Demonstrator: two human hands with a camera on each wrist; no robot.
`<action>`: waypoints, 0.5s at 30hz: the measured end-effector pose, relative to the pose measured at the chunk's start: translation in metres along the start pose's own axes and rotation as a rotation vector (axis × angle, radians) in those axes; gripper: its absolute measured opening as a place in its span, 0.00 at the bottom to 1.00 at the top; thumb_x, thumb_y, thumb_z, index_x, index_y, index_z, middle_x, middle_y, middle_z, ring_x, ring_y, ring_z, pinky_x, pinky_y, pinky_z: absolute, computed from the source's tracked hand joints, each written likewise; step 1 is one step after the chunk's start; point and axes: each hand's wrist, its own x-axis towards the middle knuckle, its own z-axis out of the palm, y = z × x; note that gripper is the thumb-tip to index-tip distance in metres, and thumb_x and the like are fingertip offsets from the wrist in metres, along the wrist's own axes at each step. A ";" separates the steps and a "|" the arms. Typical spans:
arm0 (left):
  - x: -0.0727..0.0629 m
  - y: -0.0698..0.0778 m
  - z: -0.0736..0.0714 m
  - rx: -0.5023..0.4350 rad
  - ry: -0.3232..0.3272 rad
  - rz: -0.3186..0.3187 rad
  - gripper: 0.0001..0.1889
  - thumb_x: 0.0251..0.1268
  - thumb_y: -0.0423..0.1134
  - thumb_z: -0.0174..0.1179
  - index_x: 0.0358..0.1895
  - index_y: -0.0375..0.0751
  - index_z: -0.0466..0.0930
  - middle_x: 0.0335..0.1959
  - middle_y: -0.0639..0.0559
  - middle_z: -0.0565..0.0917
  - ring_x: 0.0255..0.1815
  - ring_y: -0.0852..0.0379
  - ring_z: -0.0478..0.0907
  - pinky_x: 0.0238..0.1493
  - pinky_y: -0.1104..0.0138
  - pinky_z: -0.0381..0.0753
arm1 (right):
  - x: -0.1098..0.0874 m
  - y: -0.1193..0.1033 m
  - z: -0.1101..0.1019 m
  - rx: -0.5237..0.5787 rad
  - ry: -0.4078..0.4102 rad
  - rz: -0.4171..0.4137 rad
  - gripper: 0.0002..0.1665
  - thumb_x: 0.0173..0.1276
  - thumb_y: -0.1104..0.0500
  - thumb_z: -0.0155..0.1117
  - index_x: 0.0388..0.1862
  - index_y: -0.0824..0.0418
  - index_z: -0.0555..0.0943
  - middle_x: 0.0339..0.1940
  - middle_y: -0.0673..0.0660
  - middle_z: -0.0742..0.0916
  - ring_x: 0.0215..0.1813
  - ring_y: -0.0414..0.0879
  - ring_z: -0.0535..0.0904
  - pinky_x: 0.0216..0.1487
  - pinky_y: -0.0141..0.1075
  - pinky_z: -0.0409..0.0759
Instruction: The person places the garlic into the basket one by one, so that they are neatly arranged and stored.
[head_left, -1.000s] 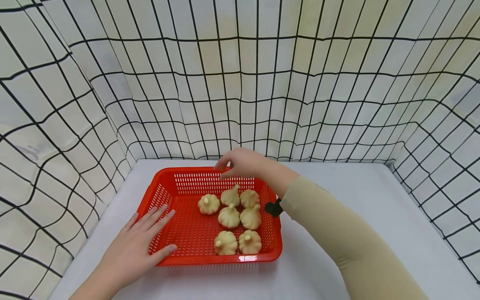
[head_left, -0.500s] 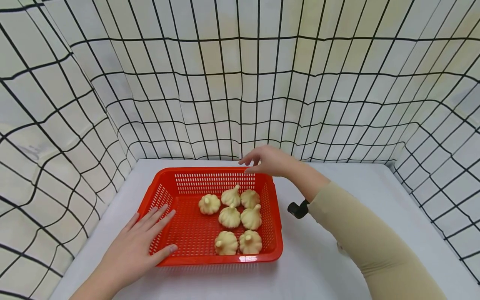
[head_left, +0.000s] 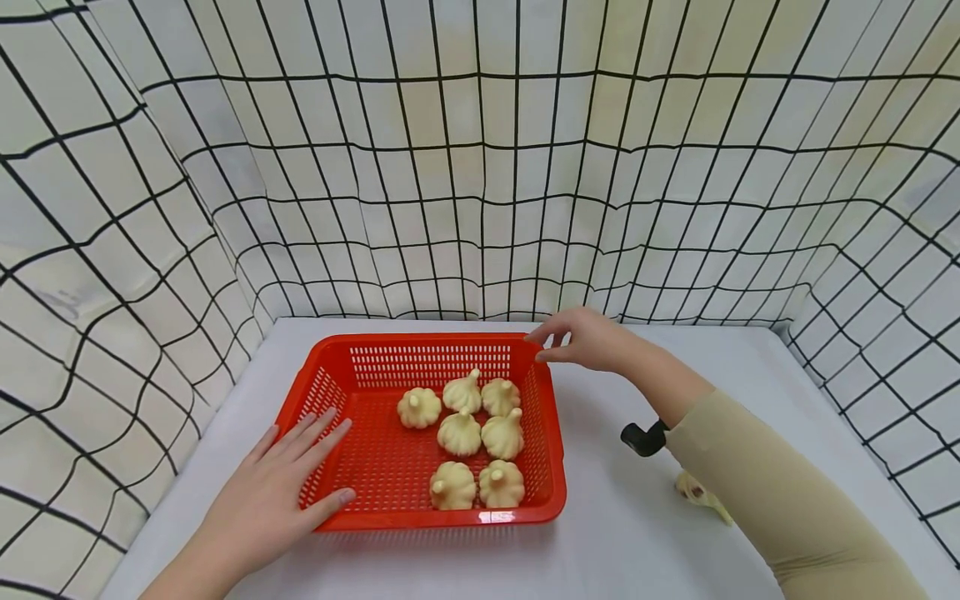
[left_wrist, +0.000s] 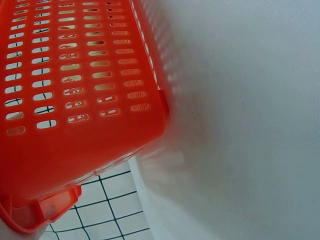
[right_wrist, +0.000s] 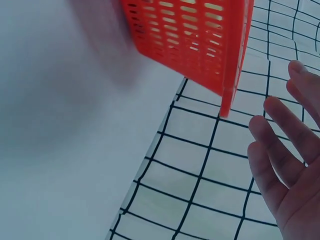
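A red plastic basket (head_left: 345, 521) with slotted walls holds several pale garlic bulbs (head_left: 459, 433), mostly grouped in its right half. My left hand (head_left: 273, 492) rests on the basket's left rim, fingers spread and straight, holding nothing. By the back right corner, my right hand (head_left: 581, 337) hovers with its fingers loosely bent. In the right wrist view, that hand (right_wrist: 295, 155) is empty and apart from the basket (right_wrist: 200, 55). A pale yellowish piece with a stalk (head_left: 701, 496) lies on the table to the right, partly covered by the right sleeve (head_left: 780, 483).
The white tabletop (head_left: 600, 533) extends around the basket. Black netting (head_left: 480, 179) over white sheeting encloses the back and both sides. A black wrist-camera part (head_left: 643, 437) hangs under the right wrist.
My right hand has moved rightward from above the basket's back part to its back right corner. The pale piece on the right has come out from behind the sleeve. The left hand stays put.
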 end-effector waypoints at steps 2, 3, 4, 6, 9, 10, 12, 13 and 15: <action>0.000 0.000 0.000 -0.002 0.003 0.003 0.45 0.59 0.69 0.60 0.77 0.53 0.61 0.77 0.45 0.61 0.74 0.38 0.61 0.76 0.42 0.41 | -0.007 0.005 0.000 0.002 0.006 0.000 0.18 0.66 0.52 0.71 0.55 0.50 0.86 0.50 0.51 0.87 0.46 0.44 0.80 0.36 0.35 0.83; 0.001 0.001 -0.001 -0.002 0.003 0.003 0.45 0.59 0.69 0.60 0.77 0.53 0.61 0.77 0.45 0.61 0.74 0.38 0.61 0.76 0.42 0.42 | -0.011 0.008 0.000 0.002 0.008 0.005 0.18 0.66 0.52 0.71 0.55 0.49 0.86 0.49 0.51 0.87 0.46 0.44 0.80 0.37 0.35 0.83; 0.001 0.001 -0.001 -0.003 0.002 0.003 0.45 0.59 0.69 0.60 0.77 0.53 0.61 0.77 0.45 0.61 0.74 0.38 0.61 0.75 0.42 0.42 | -0.015 0.011 0.000 0.000 0.009 0.010 0.19 0.65 0.52 0.72 0.55 0.49 0.86 0.49 0.51 0.87 0.46 0.44 0.80 0.37 0.35 0.83; 0.001 0.001 -0.001 -0.005 0.000 0.002 0.45 0.59 0.69 0.60 0.77 0.53 0.60 0.77 0.45 0.61 0.74 0.38 0.60 0.76 0.42 0.40 | -0.022 0.017 -0.001 -0.007 0.009 0.026 0.19 0.65 0.51 0.72 0.55 0.48 0.86 0.48 0.50 0.87 0.45 0.44 0.81 0.38 0.35 0.83; 0.001 0.001 -0.001 -0.004 0.002 0.003 0.45 0.60 0.69 0.59 0.77 0.54 0.60 0.77 0.46 0.61 0.74 0.38 0.60 0.76 0.43 0.39 | -0.033 0.026 -0.001 -0.015 0.009 0.050 0.20 0.64 0.50 0.72 0.56 0.47 0.86 0.48 0.48 0.87 0.45 0.43 0.81 0.39 0.34 0.84; 0.001 0.001 -0.001 -0.004 0.006 0.007 0.45 0.60 0.69 0.59 0.77 0.53 0.60 0.77 0.45 0.61 0.74 0.38 0.61 0.76 0.43 0.40 | -0.037 0.030 0.000 -0.014 0.008 0.058 0.20 0.64 0.50 0.73 0.56 0.46 0.86 0.49 0.47 0.87 0.45 0.43 0.81 0.39 0.34 0.84; 0.001 0.000 -0.002 -0.001 0.008 0.010 0.45 0.60 0.69 0.59 0.77 0.53 0.60 0.77 0.46 0.61 0.73 0.38 0.61 0.75 0.41 0.45 | -0.045 0.036 0.000 -0.006 0.005 0.063 0.20 0.64 0.50 0.73 0.56 0.46 0.86 0.49 0.48 0.87 0.45 0.43 0.81 0.39 0.34 0.84; 0.001 0.000 -0.002 0.002 0.009 0.011 0.45 0.60 0.69 0.59 0.77 0.53 0.60 0.77 0.46 0.61 0.73 0.38 0.62 0.74 0.40 0.47 | -0.049 0.040 0.000 0.000 0.004 0.065 0.21 0.63 0.50 0.73 0.56 0.46 0.86 0.49 0.48 0.87 0.44 0.42 0.81 0.39 0.34 0.84; 0.001 0.000 -0.001 0.005 0.007 0.012 0.45 0.60 0.69 0.59 0.77 0.53 0.60 0.77 0.45 0.61 0.73 0.38 0.62 0.72 0.39 0.50 | -0.057 0.046 0.000 0.009 -0.003 0.070 0.21 0.63 0.50 0.73 0.56 0.46 0.86 0.48 0.48 0.87 0.44 0.42 0.81 0.39 0.34 0.83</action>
